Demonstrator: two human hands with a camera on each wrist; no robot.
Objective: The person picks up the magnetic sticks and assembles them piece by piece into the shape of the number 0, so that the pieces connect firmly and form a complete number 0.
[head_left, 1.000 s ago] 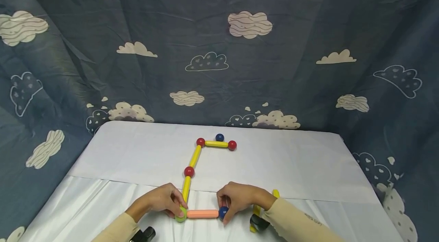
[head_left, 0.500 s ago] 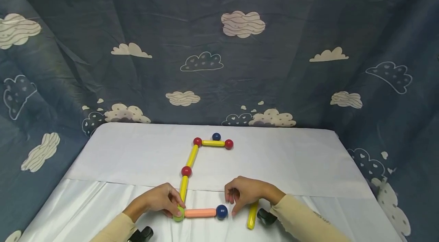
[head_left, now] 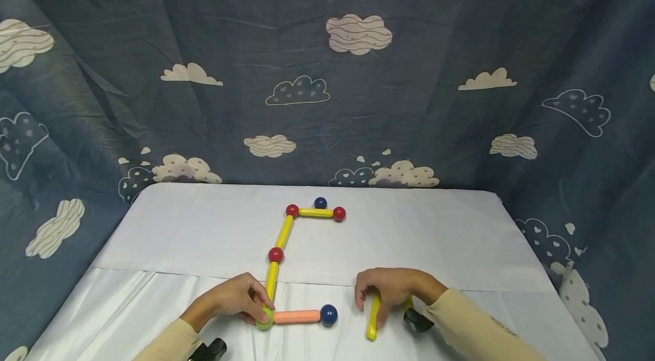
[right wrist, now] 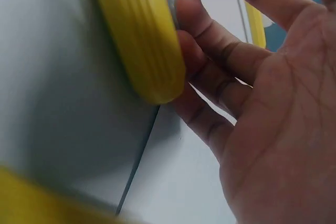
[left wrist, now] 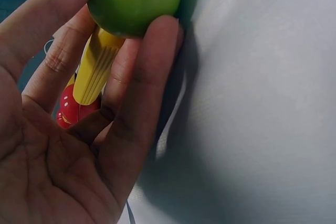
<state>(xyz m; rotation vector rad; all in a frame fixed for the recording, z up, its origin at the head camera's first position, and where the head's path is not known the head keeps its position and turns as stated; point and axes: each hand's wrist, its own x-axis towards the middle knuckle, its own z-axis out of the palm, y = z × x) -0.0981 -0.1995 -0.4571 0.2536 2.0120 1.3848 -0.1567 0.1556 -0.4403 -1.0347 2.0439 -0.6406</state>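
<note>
My left hand [head_left: 240,297] pinches a green ball [left wrist: 136,3] at the near left corner of a chain of sticks and balls. From that ball a yellow stick [head_left: 272,281] leads away to a red ball [head_left: 276,254], and an orange stick [head_left: 297,316] runs right to a blue ball [head_left: 328,315]. My right hand [head_left: 391,291] hovers over a loose yellow stick [head_left: 372,324], its loosely bent fingers straddling it. The right wrist view has this ribbed stick [right wrist: 144,40] beside the fingertips, without a firm grip showing.
Farther back, another yellow stick [head_left: 284,231] joins a red ball [head_left: 292,211], then a stick [head_left: 315,213] reaches a third red ball [head_left: 339,214]. A blue ball [head_left: 320,203] lies behind. Another yellow stick [head_left: 409,302] is partly hidden under the right wrist. White cloth [head_left: 435,236] covers the table.
My right hand has let go of the blue ball at the orange stick's end and moved right to the loose yellow stick. My left hand stays on the green ball.
</note>
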